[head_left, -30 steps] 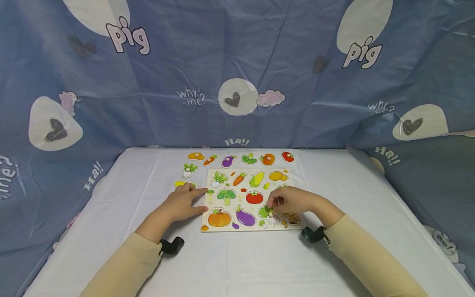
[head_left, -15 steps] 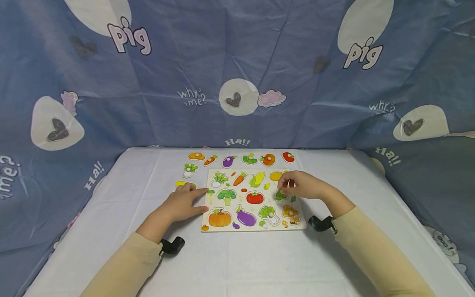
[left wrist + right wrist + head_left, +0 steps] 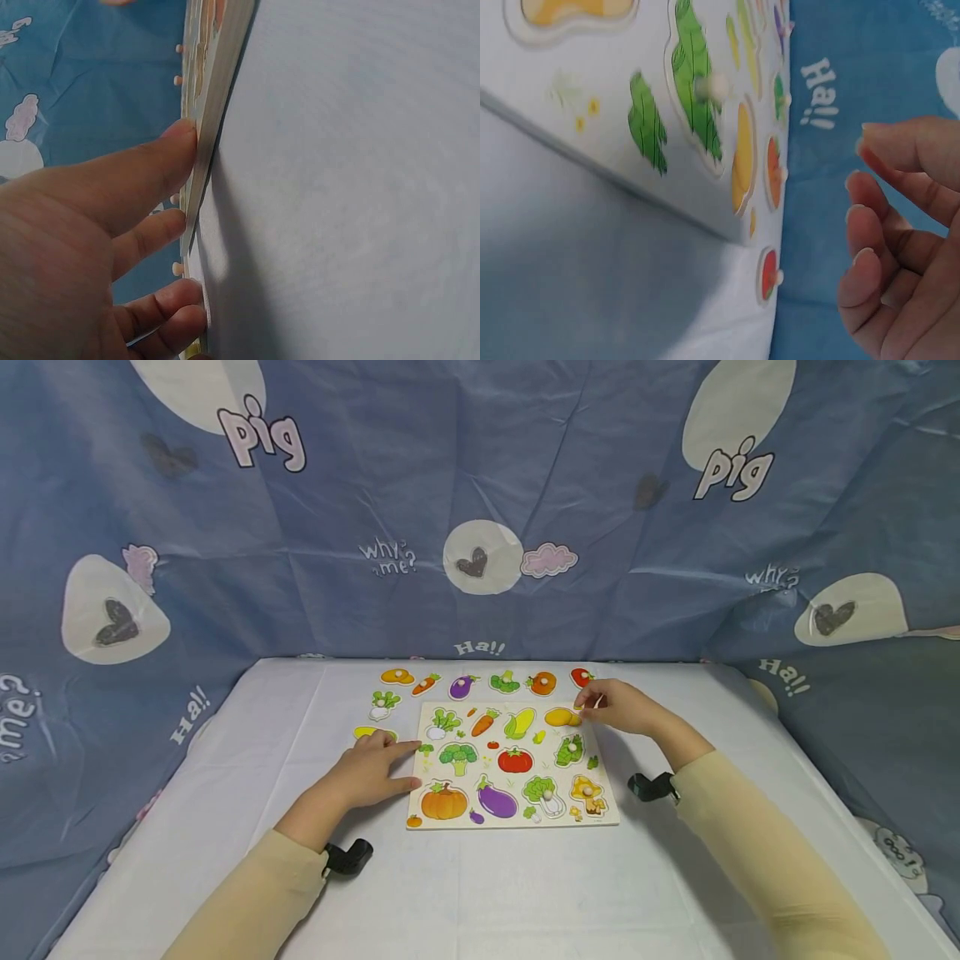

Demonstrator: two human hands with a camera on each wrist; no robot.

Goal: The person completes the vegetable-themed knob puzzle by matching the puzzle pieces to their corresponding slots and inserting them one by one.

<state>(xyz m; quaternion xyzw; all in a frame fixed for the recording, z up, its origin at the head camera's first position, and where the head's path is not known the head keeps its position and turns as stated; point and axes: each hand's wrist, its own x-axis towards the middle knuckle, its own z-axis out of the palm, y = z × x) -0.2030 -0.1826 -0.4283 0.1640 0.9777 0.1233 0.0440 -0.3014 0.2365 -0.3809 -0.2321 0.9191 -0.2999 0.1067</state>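
The right hand point(image 3: 618, 706) is hovering by the far right corner of the vegetable board point(image 3: 543, 756), grasping nothing, its thumb and fingers curving loosely with a gap between them. The tomato piece point(image 3: 580, 677) is lying on the counter point(image 3: 525, 893) just beyond those fingertips, and in the right wrist view its small knob point(image 3: 779, 277) is sticking up. If the hand is reaching for it, working well is probably meaning a square pinch on the knob with thumb and forefinger, a straight lift instead of a drag, and loose fingers staying clear of the pumpkin piece point(image 3: 542, 683) lying to the hand's left. A low wrist could be bumping the green knobbed piece point(image 3: 567, 752) sitting in the board on the near side of the hand. The right forearm is slanting in from the near right. The left hand point(image 3: 370, 770) is gripping nothing, stretching thumb and forefinger to the board's left edge, likely steadying it, while its other fingers are partly hiding a yellow piece point(image 3: 365, 730).
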